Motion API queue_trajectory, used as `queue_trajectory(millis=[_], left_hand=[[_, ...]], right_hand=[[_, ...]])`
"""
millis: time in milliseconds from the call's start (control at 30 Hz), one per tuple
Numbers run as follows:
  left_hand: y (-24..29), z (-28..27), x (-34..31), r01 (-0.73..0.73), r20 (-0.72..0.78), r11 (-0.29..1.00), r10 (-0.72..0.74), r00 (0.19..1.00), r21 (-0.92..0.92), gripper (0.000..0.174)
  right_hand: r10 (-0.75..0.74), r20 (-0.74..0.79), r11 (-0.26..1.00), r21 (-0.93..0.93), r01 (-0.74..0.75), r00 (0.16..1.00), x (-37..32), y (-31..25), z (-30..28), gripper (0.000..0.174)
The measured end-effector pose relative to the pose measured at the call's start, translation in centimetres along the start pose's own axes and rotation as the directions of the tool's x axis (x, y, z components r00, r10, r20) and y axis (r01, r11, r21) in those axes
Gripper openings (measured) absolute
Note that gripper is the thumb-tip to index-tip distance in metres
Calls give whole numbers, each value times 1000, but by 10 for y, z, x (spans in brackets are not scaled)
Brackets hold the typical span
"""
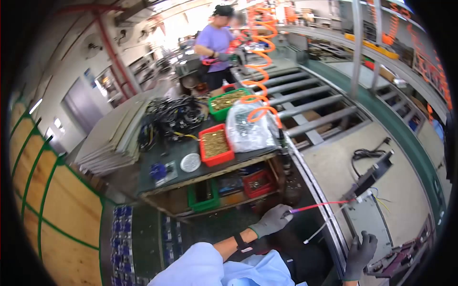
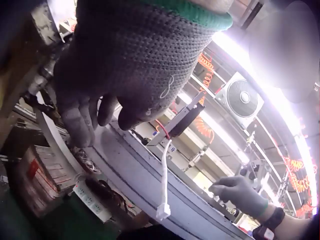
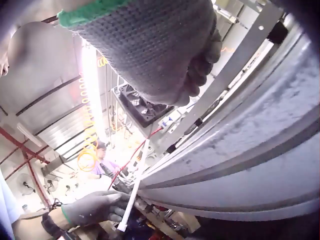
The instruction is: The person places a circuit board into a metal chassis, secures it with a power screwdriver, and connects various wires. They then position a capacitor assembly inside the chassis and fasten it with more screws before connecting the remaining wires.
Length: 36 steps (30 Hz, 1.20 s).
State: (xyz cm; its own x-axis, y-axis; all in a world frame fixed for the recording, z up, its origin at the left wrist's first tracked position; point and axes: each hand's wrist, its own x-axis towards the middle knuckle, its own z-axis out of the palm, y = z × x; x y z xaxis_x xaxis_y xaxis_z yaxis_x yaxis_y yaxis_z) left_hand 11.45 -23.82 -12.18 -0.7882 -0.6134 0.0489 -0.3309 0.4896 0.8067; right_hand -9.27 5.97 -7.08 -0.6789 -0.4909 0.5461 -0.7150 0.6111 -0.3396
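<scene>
My left hand [image 1: 273,221], gloved in grey, pinches the end of a red wire [image 1: 322,206] at the bench edge. The wire runs to a black part [image 1: 374,174] standing on a grey metal panel [image 1: 369,221]. A white cable [image 1: 320,228] with a small connector [image 2: 163,211] hangs between the hands. My right hand [image 1: 361,252] is by the panel's near end, fingers loosely bent and holding nothing visible. In the left wrist view the left hand [image 2: 135,60] hides its fingertips' contact. The right wrist view shows the right hand [image 3: 155,55] above the metal.
A black cord [image 1: 369,153] lies behind the panel on the pale bench [image 1: 329,159]. To the left, a table holds a red bin [image 1: 215,145], a green bin [image 1: 226,102], a plastic bag [image 1: 250,126] and black cables [image 1: 174,117]. Another person [image 1: 217,45] stands beyond, near orange coiled hoses.
</scene>
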Motion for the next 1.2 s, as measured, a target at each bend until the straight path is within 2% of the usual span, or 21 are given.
queue_trajectory(millis=[67,133,167,200,300,400,467,567,633,667,700,733,767,800,867,933,967,1100,1133,1167,1200], left_hand=[[-32,-24,-25,-35,-151,995,49,987,95,33],[-50,-68,-53,115,-327,990,-83,941,79,26],[-63,-94,-68,173,-457,978,-102,884,116,23],[-83,-127,-80,123,-571,951,65,819,284,21],[-104,-236,-105,395,-780,798,143,609,455,26],[-142,-339,-122,641,-818,558,126,561,526,40],[-155,-386,-134,702,-756,378,-6,654,604,58],[-228,-440,-143,533,-591,562,-94,801,633,84],[-219,-443,-136,599,-619,602,-209,757,528,90],[-242,-449,-133,526,-618,648,-107,779,551,79],[-212,-446,-125,486,-506,717,-213,836,500,60],[-257,-463,-123,428,-488,723,-143,861,543,45],[-252,-452,-123,372,-567,704,54,822,605,25],[-267,-465,-124,455,-612,746,-82,787,486,50],[-252,-453,-119,570,-793,642,100,601,513,56],[-262,-479,-104,689,-829,528,53,557,497,78],[-251,-477,-102,661,-834,563,99,542,497,77],[-113,-384,-59,25,-656,916,268,705,401,71],[-39,-331,-55,-63,-511,991,113,852,115,66],[91,-259,-63,72,-440,958,60,896,277,69],[86,-230,-45,-115,-376,950,223,899,290,77]], right_hand=[[-84,-4,996,33,85,996,13,-12,9,44],[-171,-4,982,84,170,985,24,-26,26,55],[-182,69,981,84,176,981,31,-37,29,55],[-208,84,975,100,200,974,38,-43,38,56],[-270,159,961,106,256,950,54,-60,56,56],[-340,120,940,35,338,933,63,-61,81,53],[-279,182,960,28,279,943,62,-62,82,43],[-288,154,956,95,276,945,50,-74,47,58],[-193,201,981,8,196,960,35,-59,33,64],[-198,72,980,-15,199,978,24,-50,31,62],[-129,41,991,-37,131,991,16,-42,19,59],[-70,9,996,-47,71,997,7,-31,8,56],[-22,13,997,-75,23,1000,-1,-17,-2,55],[23,15,995,-95,-22,1000,-10,-6,-11,55],[63,-4,988,-140,-63,998,-29,11,-27,53],[44,-37,978,-205,-51,998,-43,21,-46,51],[60,-42,969,-239,-68,997,-45,23,-55,42],[88,-31,962,-255,-93,996,-61,41,-42,18],[82,-19,958,-272,-84,996,-63,44,-40,16],[70,-8,955,-288,-69,998,-64,49,-36,15],[57,3,952,-301,-53,998,-64,54,-35,14]])
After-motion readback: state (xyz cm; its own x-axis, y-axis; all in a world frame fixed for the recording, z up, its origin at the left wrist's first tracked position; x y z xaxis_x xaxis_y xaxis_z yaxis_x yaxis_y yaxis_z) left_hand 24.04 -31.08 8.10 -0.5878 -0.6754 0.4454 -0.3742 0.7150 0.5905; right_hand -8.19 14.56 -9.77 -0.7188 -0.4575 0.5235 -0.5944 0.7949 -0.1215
